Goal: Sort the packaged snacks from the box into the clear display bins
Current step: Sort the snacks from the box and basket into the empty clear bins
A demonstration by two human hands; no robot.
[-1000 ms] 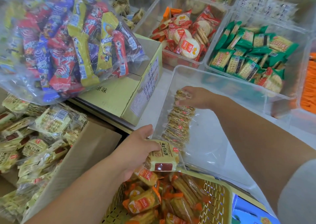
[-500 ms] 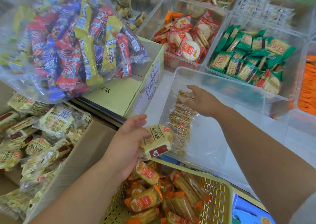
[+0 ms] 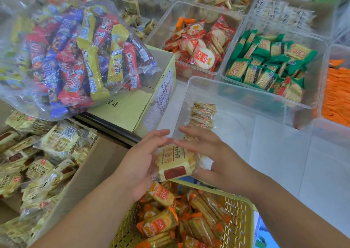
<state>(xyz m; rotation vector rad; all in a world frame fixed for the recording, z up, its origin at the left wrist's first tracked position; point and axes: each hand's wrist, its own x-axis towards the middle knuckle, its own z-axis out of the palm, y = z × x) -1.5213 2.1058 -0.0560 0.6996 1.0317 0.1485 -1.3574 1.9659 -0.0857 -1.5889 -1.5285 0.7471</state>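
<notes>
At the lower centre of the head view, we see the yellow snack packet (image 3: 175,161) lying on the nearly straight fingers of the left hand (image 3: 144,164). The right hand (image 3: 214,153) lays flat, spread fingers against its right edge. Just above, the clear bin (image 3: 236,96) holds a row of packets (image 3: 203,115). The box (image 3: 98,164) sits at lower left.

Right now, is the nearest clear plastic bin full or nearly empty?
Nearly empty: the clear plastic bin holds only one row of pale yellow cracker packets by its left wall.
</notes>
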